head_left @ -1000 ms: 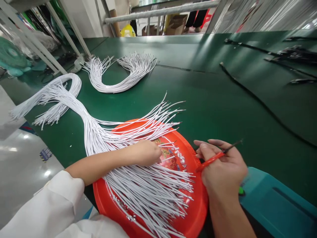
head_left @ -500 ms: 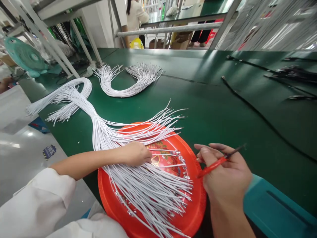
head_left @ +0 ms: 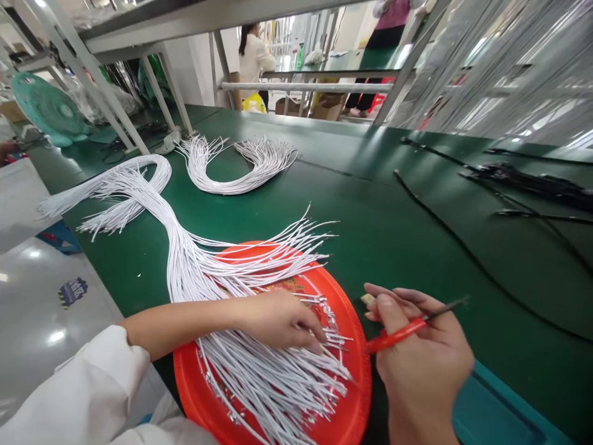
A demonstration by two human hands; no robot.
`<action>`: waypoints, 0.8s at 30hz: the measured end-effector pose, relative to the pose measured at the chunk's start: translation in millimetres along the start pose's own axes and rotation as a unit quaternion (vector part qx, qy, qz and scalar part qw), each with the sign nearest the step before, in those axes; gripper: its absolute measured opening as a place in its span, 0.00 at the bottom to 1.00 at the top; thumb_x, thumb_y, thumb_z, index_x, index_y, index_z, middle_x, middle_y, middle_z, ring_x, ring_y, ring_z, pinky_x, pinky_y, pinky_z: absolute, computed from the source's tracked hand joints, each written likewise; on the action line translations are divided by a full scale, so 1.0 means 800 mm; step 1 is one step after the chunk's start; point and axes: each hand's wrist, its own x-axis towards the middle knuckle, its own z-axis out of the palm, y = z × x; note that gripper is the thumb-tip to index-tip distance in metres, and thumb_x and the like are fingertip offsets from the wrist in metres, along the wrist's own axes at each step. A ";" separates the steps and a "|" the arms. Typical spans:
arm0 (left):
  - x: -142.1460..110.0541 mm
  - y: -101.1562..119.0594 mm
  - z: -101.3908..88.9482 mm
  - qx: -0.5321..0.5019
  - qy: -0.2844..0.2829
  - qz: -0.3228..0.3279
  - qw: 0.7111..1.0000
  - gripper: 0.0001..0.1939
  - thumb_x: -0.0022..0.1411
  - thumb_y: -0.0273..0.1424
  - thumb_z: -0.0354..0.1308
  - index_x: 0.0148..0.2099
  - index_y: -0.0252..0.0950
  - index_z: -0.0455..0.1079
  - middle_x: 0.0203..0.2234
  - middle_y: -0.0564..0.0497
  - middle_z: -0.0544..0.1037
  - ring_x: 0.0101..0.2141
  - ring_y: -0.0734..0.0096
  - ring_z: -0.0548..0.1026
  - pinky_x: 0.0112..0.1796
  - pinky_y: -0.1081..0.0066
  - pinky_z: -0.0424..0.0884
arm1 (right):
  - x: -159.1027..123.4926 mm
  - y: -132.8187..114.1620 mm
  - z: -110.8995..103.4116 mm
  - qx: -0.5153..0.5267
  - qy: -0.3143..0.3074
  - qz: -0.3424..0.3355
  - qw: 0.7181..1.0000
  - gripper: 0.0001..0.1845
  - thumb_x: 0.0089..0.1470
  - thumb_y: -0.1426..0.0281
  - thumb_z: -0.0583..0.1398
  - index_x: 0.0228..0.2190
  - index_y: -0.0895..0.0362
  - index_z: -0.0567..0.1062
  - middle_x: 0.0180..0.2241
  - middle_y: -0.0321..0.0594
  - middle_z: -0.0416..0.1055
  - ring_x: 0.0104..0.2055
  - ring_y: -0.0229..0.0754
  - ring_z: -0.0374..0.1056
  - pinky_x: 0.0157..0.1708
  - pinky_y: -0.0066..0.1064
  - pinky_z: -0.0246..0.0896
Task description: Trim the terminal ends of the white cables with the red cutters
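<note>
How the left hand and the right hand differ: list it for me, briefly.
The left hand is over the white wires, while the right hand is beside the red tray.
The right hand holds a red-handled tool; no tool shows in the left hand.
Both are ungloved.

Green table (head_left: 361, 228) carries red tray (head_left: 349, 321) at six o'clock, white wires (head_left: 225, 188) at ten, black cables (head_left: 523, 180) at three.

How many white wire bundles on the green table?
3: a U-shaped white bundle at back, a looped white bundle at left, a fanned-out white bundle across the round red tray. Overlaps may hide more.
</note>
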 end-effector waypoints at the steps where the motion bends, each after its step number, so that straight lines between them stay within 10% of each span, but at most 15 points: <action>1: 0.001 0.003 0.002 -0.038 -0.036 0.015 0.999 0.11 0.58 0.29 0.57 0.43 0.33 0.74 0.30 0.50 0.78 0.29 0.77 0.72 0.32 0.80 0.64 | 0.001 -0.002 -0.001 0.005 0.006 -0.007 1.000 0.12 0.42 0.68 0.66 0.30 0.55 0.70 0.28 0.36 0.75 0.23 0.34 0.66 0.23 0.26 0.62; 3: 0.007 0.005 0.004 -0.135 -0.045 0.019 0.990 0.11 0.58 0.28 0.56 0.43 0.32 0.74 0.27 0.51 0.77 0.28 0.79 0.70 0.30 0.81 0.65 | 0.003 -0.004 -0.004 0.010 0.018 -0.012 1.000 0.11 0.43 0.69 0.66 0.30 0.55 0.70 0.27 0.34 0.74 0.23 0.35 0.66 0.23 0.27 0.62; 10: 0.043 -0.007 0.011 -0.295 0.206 -0.051 0.931 0.16 0.61 0.30 0.50 0.48 0.29 0.71 0.20 0.54 0.68 0.20 0.82 0.64 0.23 0.80 0.62 | 0.005 0.001 -0.006 0.004 0.002 0.040 0.999 0.15 0.40 0.66 0.68 0.30 0.56 0.70 0.29 0.38 0.76 0.24 0.35 0.67 0.23 0.26 0.64; 24: 0.051 -0.039 0.035 -0.180 0.244 -0.051 0.952 0.16 0.60 0.32 0.50 0.45 0.32 0.74 0.24 0.51 0.74 0.23 0.79 0.66 0.26 0.78 0.61 | -0.001 0.016 -0.001 -0.074 -0.001 0.039 0.997 0.17 0.39 0.63 0.68 0.29 0.58 0.71 0.27 0.38 0.74 0.26 0.37 0.69 0.27 0.27 0.65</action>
